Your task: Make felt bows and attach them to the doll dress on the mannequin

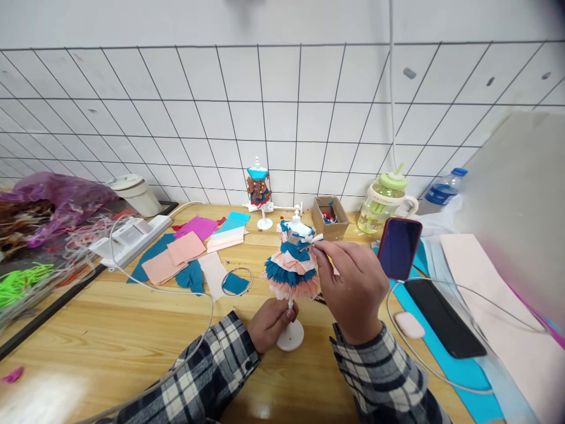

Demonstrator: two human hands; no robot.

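Nearest the camera lie the plaid sleeves (pixel 198 377), reaching in from either side towards a miniature dress form (pixel 297 225). It stands upright on the bench (pixel 145 341), wearing a ruffled teal-and-peach dress (pixel 291 271). Below the skirt, the left hand (pixel 270 324) has its fingers closed around the form's white stem (pixel 290 304). At the form's bodice, the right hand's (pixel 353 282) thumb and forefinger are pressed together, pinching a pale strip (pixel 316 238). The step in hand looks like placing or adjusting trim there; the next move seems to call for a light pinch and a steady stem, lest the ruffles crush. Cut peach sheets (pixel 174 262) lie left of the form; a small cardboard box (pixel 338 230) sits behind it, to the right.
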